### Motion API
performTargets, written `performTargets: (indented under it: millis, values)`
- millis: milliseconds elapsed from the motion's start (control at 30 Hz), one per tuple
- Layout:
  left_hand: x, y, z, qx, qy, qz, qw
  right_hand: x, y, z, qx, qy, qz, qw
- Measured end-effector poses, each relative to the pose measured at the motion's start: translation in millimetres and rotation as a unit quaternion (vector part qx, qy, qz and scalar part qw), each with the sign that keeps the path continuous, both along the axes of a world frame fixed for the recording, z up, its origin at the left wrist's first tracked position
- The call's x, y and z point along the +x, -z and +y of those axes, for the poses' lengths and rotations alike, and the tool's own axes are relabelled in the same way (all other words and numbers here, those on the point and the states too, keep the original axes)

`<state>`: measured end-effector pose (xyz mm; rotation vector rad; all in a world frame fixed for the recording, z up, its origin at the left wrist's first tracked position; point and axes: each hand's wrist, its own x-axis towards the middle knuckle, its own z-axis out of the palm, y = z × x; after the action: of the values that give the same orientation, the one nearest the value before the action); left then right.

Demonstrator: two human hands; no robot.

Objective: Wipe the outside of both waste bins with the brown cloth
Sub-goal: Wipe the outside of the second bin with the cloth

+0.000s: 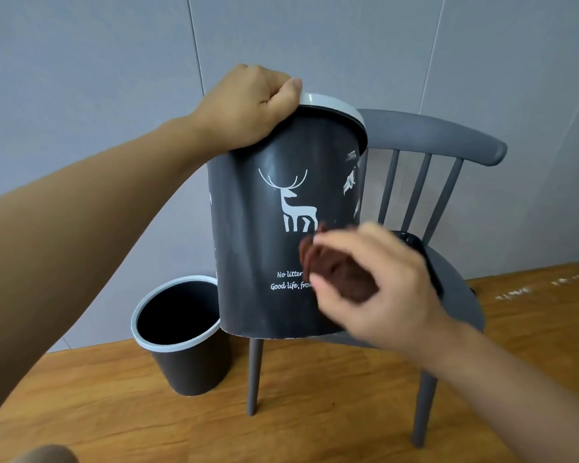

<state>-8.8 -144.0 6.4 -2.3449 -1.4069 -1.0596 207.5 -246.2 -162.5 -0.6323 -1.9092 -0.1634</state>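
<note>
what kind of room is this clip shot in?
Probably a plain room in a home or small office, hard to say more. Wood-look floor, grey panelled wall, a grey spindle-back chair, and two dark waste bins, one held, one on the floor.

open wood floor (pixel 315 412) lies in front of the second bin (pixel 188 345) and the chair legs (pixel 255 375). the raised bin (pixel 281 228) blocks the chair seat (pixel 462 295); the wall (pixel 81 95) closes the rear.
</note>
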Motion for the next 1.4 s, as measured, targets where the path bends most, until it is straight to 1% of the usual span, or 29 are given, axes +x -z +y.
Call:
performTargets:
  millis: [67, 133, 200, 267, 333, 400, 500, 600, 633, 667, 700, 733, 800, 867, 900, 967, 1033, 1100, 1167, 1233, 1267, 1333, 1400]
  values:
    - [-0.1, -0.1, -1.4, 0.004, 0.002, 0.002, 1.0, -7.9, -32.3, 15.4, 0.03, 0.038, 0.03, 0.998]
    - [1.1, -0.3, -3.0, 0.005, 0.007, 0.004, 1.0, -18.2, -62.9, 32.2, 0.059, 0.065, 0.036, 0.995]
    - [2.5, -0.3, -3.0, 0.005, 0.014, 0.004, 1.0, -27.4, -83.9, 49.8, 0.08, 0.093, 0.019, 0.992]
    - [3.4, -0.6, -2.2, 0.007, 0.013, 0.009, 1.0, -34.6, -88.8, 61.0, 0.08, 0.124, -0.025, 0.989]
    - [2.2, -1.1, -0.6, 0.013, 0.002, 0.019, 1.0, -37.4, -77.6, 60.1, 0.086, 0.135, -0.071, 0.985]
    - [-1.4, -1.0, 1.6, 0.014, -0.003, 0.015, 1.0, -35.2, -57.2, 48.1, 0.103, 0.122, -0.116, 0.98]
    - [-4.7, 0.4, 3.0, 0.007, 0.006, 0.005, 1.0, -24.1, -17.5, 21.5, 0.12, 0.069, -0.191, 0.972]
    - [-2.7, 0.8, 0.1, 0.008, 0.014, 0.008, 1.0, -14.8, 14.5, -2.7, 0.12, 0.016, -0.286, 0.95]
    - [-1.0, 0.5, -1.5, 0.009, 0.017, 0.011, 1.0, -13.2, 20.5, -7.0, 0.118, 0.006, -0.302, 0.946]
    - [0.9, -0.1, -3.0, 0.01, 0.018, 0.015, 1.0, -11.6, 23.4, -9.4, 0.113, 0.001, -0.295, 0.949]
    - [2.3, -0.4, -4.1, 0.011, 0.017, 0.019, 1.0, -10.1, 23.2, -9.6, 0.103, -0.001, -0.264, 0.959]
    - [2.8, -0.8, -4.5, 0.011, 0.014, 0.022, 1.0, -8.5, 20.2, -8.5, 0.084, -0.001, -0.211, 0.974]
    - [1.9, -1.2, -3.9, 0.009, 0.009, 0.019, 1.0, -3.4, 5.5, -1.5, 0.025, 0.018, -0.075, 0.997]
    - [0.6, -1.5, -3.9, 0.01, 0.007, 0.017, 1.0, 2.0, -19.3, 9.4, -0.02, 0.075, 0.044, 0.996]
    - [0.4, -1.4, -4.1, 0.009, 0.008, 0.016, 1.0, 4.1, -32.3, 16.5, -0.035, 0.106, 0.084, 0.99]
    - [1.5, -1.1, -4.1, 0.006, 0.006, 0.014, 1.0, 3.4, -54.8, 32.5, -0.057, 0.156, 0.133, 0.977]
    - [2.9, -1.0, -3.7, 0.005, 0.007, 0.014, 1.0, -7.2, -66.7, 44.0, -0.067, 0.193, 0.145, 0.968]
    - [2.6, -1.2, -3.8, 0.009, 0.005, 0.016, 1.0, -23.5, -65.3, 45.1, -0.058, 0.211, 0.088, 0.972]
    - [-1.0, -0.8, -3.0, 0.007, 0.002, 0.013, 1.0, -32.3, -55.7, 37.3, -0.063, 0.173, 0.014, 0.983]
    - [-6.7, 0.1, -1.9, 0.006, -0.003, 0.005, 1.0, -27.9, -46.3, 30.5, -0.097, 0.101, -0.021, 0.99]
    - [-9.1, 0.8, -1.5, 0.007, -0.005, 0.002, 1.0, -23.1, -42.1, 28.1, -0.105, 0.074, -0.027, 0.991]
    - [-10.9, 1.3, -1.0, 0.009, -0.007, 0.002, 1.0, -14.1, -36.3, 27.0, -0.122, 0.052, -0.012, 0.991]
    - [-9.9, 0.6, -1.1, 0.008, -0.008, 0.006, 1.0, -10.1, -35.2, 29.1, -0.121, 0.072, -0.001, 0.99]
